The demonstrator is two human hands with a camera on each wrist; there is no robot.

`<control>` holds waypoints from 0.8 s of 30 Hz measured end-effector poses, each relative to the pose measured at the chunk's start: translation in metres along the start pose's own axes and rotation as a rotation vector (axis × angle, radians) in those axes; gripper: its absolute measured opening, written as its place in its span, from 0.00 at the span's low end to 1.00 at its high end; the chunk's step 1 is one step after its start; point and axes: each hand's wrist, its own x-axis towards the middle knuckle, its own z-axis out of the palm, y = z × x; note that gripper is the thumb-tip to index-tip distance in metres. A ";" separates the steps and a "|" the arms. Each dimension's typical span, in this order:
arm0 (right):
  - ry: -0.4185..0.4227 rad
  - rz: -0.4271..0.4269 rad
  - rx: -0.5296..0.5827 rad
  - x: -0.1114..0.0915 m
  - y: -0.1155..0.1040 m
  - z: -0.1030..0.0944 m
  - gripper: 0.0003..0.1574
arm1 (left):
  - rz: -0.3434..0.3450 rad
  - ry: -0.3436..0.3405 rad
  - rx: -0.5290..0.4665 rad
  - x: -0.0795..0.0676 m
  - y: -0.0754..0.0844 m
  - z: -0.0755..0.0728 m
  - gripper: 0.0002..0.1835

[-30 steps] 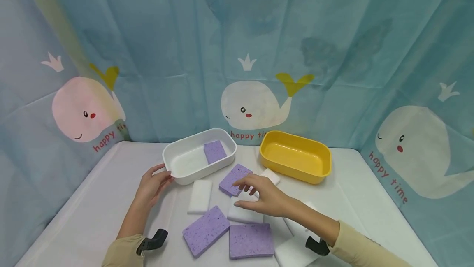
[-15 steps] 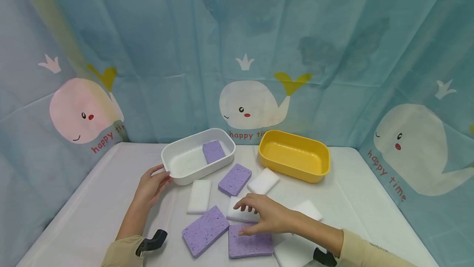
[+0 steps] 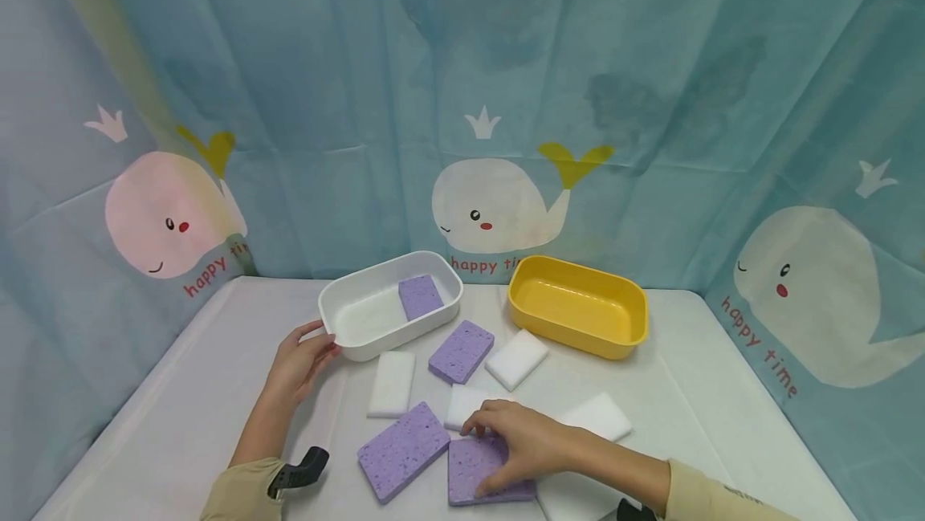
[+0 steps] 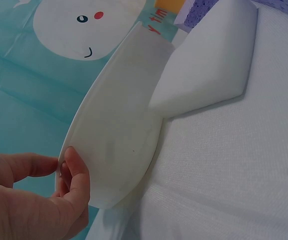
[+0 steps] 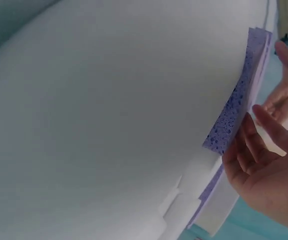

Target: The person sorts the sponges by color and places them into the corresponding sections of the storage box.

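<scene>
My left hand point(image 3: 295, 367) pinches the rim of a white plastic tub point(image 3: 364, 320) at its left end; the left wrist view shows the thumb point(image 4: 34, 165) outside and fingertips on the wall. One purple sponge point(image 3: 420, 297) lies inside that tub. My right hand point(image 3: 523, 445) is spread over another purple sponge point(image 3: 470, 469) at the front, fingers over its far edge and thumb over its near part. In the right wrist view the fingers are beside this sponge point(image 5: 231, 117), the thumb apart; contact is hard to judge.
A yellow tub point(image 3: 578, 304) stands at the back right. Two more purple sponges point(image 3: 403, 453) lie on the table, among several white sponges point(image 3: 391, 384). A white sponge point(image 3: 596, 417) lies behind the right forearm. Curtains hang behind.
My right hand has come down and toward the front, from above the middle white sponge to the front purple sponge. The left hand has stayed on the white tub.
</scene>
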 end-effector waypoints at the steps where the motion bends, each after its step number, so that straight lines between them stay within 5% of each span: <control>1: -0.003 0.002 -0.010 0.000 0.000 0.000 0.40 | 0.000 0.000 -0.001 0.000 0.000 0.000 0.37; 10: -0.040 -0.005 -0.112 -0.003 -0.003 0.003 0.50 | 0.000 -0.002 -0.015 0.000 0.001 0.000 0.37; 24: -0.048 -0.023 -0.125 -0.002 -0.005 -0.002 0.47 | 0.006 -0.001 -0.016 -0.001 0.002 0.000 0.37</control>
